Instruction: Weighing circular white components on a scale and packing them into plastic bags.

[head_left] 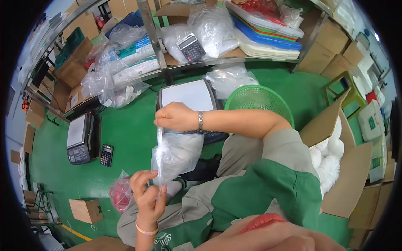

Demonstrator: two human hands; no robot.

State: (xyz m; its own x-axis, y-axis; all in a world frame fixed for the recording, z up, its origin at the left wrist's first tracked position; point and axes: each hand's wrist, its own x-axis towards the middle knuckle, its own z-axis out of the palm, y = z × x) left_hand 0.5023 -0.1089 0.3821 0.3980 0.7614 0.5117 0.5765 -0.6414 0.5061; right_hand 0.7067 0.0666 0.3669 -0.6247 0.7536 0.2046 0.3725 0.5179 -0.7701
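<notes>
A clear plastic bag, with something whitish inside that I cannot make out, hangs in front of my body. My right hand, a metal watch on its wrist, is closed in a fist around one end of the bag's edge. That edge runs stretched toward me as a shiny, gathered strip. At its nearer end my left hand pinches the film between thumb and fingers. Just beyond the right fist lies a dark scale with a white platform, its near part partly hidden by that hand and arm.
A green basket stands beyond my right forearm. An open carton of white fluffy items is at right. To the left are another scale and a calculator. A shelf with bags and trays spans the far side.
</notes>
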